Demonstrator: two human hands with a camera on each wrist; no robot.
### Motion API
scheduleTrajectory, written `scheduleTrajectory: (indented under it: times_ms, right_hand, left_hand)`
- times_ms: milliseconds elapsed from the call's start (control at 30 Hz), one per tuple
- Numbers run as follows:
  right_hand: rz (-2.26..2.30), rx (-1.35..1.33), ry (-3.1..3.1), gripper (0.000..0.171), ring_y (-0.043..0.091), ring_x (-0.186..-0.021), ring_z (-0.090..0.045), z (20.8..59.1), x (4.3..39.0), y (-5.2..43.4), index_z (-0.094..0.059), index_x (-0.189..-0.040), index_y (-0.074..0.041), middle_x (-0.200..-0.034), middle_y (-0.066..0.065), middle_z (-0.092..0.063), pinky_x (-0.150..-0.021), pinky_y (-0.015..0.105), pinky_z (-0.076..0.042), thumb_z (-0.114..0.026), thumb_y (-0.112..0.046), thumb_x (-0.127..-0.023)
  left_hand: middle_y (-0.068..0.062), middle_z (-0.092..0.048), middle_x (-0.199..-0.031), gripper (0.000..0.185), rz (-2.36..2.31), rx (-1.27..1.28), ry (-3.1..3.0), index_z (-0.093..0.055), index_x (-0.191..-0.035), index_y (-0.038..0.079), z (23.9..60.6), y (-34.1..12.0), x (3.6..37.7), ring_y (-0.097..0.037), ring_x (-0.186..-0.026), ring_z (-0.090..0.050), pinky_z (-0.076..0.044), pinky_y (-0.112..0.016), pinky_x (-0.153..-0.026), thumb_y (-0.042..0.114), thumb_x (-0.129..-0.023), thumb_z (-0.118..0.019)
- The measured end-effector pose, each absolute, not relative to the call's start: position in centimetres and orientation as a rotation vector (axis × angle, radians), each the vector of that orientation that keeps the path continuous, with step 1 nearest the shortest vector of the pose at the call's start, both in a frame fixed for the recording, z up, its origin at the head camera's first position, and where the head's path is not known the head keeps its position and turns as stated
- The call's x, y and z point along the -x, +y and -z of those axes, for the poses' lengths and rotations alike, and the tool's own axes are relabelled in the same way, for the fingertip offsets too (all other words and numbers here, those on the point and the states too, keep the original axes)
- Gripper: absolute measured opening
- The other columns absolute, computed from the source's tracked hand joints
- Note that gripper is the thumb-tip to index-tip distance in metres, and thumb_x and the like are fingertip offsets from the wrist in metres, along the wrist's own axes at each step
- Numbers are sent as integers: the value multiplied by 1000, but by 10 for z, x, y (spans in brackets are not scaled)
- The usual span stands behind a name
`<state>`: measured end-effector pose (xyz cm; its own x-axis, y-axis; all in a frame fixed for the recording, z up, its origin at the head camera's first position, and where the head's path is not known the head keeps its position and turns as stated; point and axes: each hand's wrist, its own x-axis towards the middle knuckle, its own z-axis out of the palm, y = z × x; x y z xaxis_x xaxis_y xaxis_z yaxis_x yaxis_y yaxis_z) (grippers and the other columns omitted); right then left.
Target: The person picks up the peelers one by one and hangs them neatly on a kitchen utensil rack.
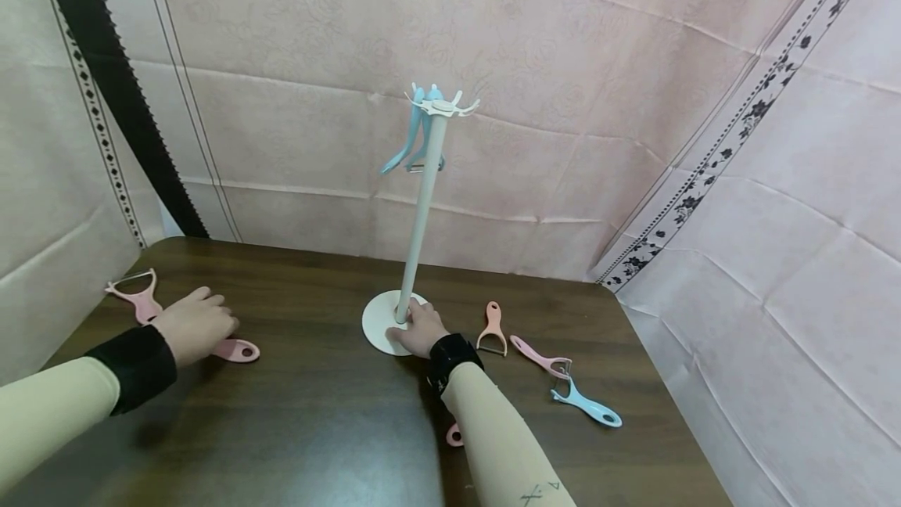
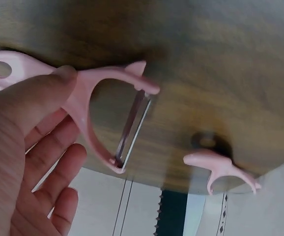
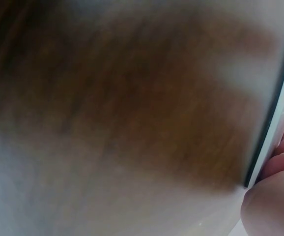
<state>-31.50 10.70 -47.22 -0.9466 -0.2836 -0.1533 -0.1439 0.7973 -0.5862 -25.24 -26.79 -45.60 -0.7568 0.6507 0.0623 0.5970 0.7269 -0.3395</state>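
Pink plastic Y-peeler (image 2: pixel 90 105) is pinched by thumb and fingers of left hand (image 1: pixel 195 325) at the dark wooden table's (image 1: pixel 317 413) left edge. White stand's round base (image 1: pixel 380 323) is pressed by right hand (image 1: pixel 420 331), fingers curled around the pole foot. Second pink peeler (image 1: pixel 135 296) lies just beside.

pink peeler (image 2: pixel 90 105) | flat on table | under left hand (image 1: pixel 197 325)

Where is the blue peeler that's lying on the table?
In the head view the blue peeler lies on the table's right side, its head next to a pink peeler, right of the right hand.
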Motion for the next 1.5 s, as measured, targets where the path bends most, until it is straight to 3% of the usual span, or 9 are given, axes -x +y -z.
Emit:
scheduleTrajectory:
  times_ms: [233, 367, 567, 733, 1033, 1233, 1500]
  right_hand:
    - [844, 338, 2766, 47, 24, -107, -43, 473, 315, 108, -52, -128, -17, -111, 8, -48, -92, 43, -39, -68, -36, -89]
    - [840, 329, 2763, 48, 24, -106, -43, 473, 314, 107, -51, -129, -17, -110, 7, -47, -91, 43, -39, -68, -37, -89]
    - [836, 323, 2754, 48, 23, -105, -42, 472, 315, 107, -51, -129, -18, -109, 7, -46, -90, 43, -39, -68, -37, -89]
    - [831, 314, 2747, 48, 23, -106, -42, 474, 317, 107, -51, -129, -19, -111, 6, -47, -90, 42, -39, -68, -38, -89]
    - [816, 298, 2745, 48, 22, -107, -42, 476, 319, 106, -51, -129, -20, -110, 5, -48, -91, 43, -38, -68, -40, -88]
    - [805, 295, 2747, 48, 22, -109, -42, 479, 321, 105, -51, -129, -21, -113, 6, -48, -92, 43, -39, -68, -40, -89]
    - [789, 333, 2768, 46, 22, -112, -41, 485, 324, 105, -52, -126, -20, -115, 7, -49, -93, 40, -38, -68, -40, -89]
  left_hand:
    - [8, -58, -66, 24, -195, 925, -2941, -61, -71, 19, 450, -263, 250, -25, -72, -56, -34, -45, -73, 10, -66, -83]
    - [13, -48, -59, 27, -50, 893, -3073, -57, -63, 24, 445, -262, 246, -15, -62, -46, -33, -45, -73, 17, -71, -82]
    - [14, -40, -53, 37, 48, 868, -3097, -50, -55, 26, 442, -261, 243, -7, -53, -36, -30, -41, -68, 18, -69, -83]
    - [14, -50, -62, 27, 262, 845, -3144, -58, -63, 24, 434, -261, 250, -7, -59, -44, -34, -39, -66, 17, -71, -83]
    - [4, -62, -79, 5, 866, 698, -3118, -69, -87, 14, 384, -244, 278, -14, -70, -54, -44, -33, -62, 13, -91, -67]
    - [3, -67, -86, 13, 1009, 653, -2916, -71, -97, 11, 348, -220, 283, -19, -77, -57, -45, -35, -68, 23, -95, -64]
    - [-6, -66, -92, 29, 1253, 562, -2726, -70, -106, 13, 306, -180, 278, -24, -76, -55, -47, -32, -59, 38, -93, -64]
